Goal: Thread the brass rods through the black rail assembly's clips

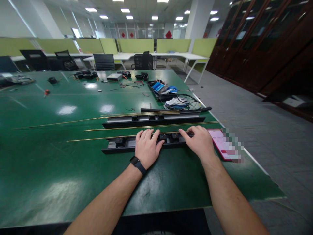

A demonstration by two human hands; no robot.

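Observation:
A black rail (117,151) with a silvery channel and several small black blocks lies nearest to me. My left hand (147,148), wearing a black wristband watch (138,164), is closed over the rail's middle, fingers across the far side and thumb on top near a block. Toward the rail's right end my right hand (200,141) grips it, thumb pointing left; its fingertips are partly hidden. Along the rail's far edge runs a thin brass-coloured rod (85,140), passing under my left fingers and sticking out to the left.
Behind lie more brass-coloured rods (112,128) and a second black rail (122,124). A red-edged phone (221,143) sits right of my right hand, by the table edge. Farther back are white gloves (174,102), a black tray (156,94) of parts, and loose cables on the green table (73,176).

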